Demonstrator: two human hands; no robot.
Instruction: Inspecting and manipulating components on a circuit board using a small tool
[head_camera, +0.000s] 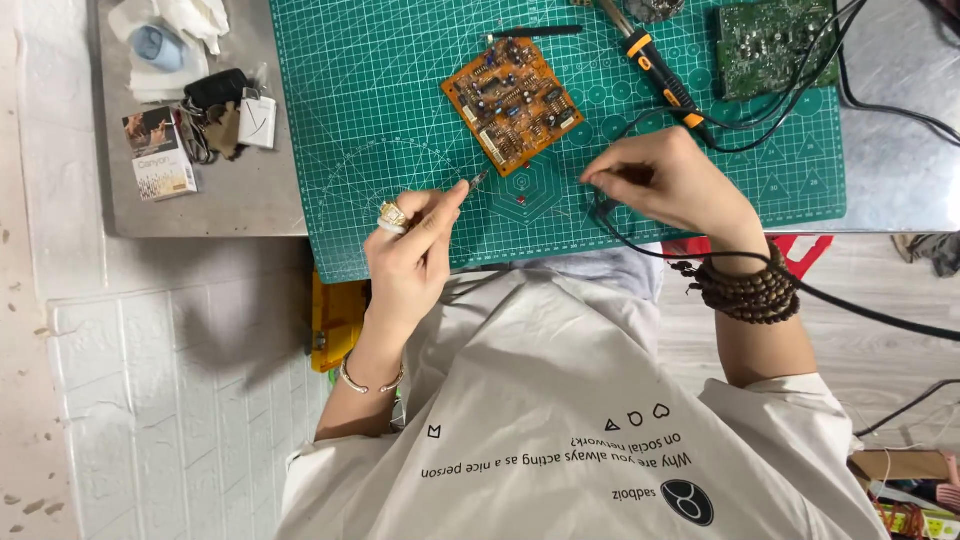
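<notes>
An orange-brown circuit board (513, 102) lies tilted on a green cutting mat (380, 90). My left hand (412, 250), with a ring on one finger, pinches thin metal tweezers (477, 181) whose tip points toward the board's lower corner. My right hand (668, 182), with dark bead bracelets at the wrist, rests on the mat right of the board, fingers pinched together over a black cable (640, 245); whether it grips something small is hidden. A tiny red part (521, 199) sits on the mat between my hands.
A soldering iron (660, 78) with an orange and black handle lies right of the board. A green circuit board (775, 45) sits at the top right. At the top left are a small box (160, 155), tissue (180, 30) and keys (215, 110) on the grey table.
</notes>
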